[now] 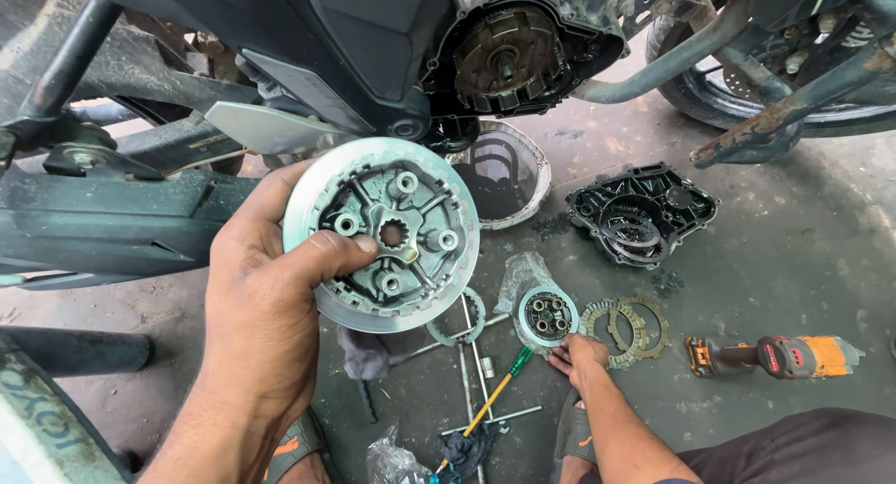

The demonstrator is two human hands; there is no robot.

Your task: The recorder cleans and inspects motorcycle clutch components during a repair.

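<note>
Clasping clutch hub (390, 232), left hand (266, 302) grip closed.

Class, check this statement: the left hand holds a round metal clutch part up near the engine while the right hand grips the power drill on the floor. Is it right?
Not quite. In the head view the right hand rests by the friction rings, apart from the power drill. The left hand does hold the round clutch part.
</note>
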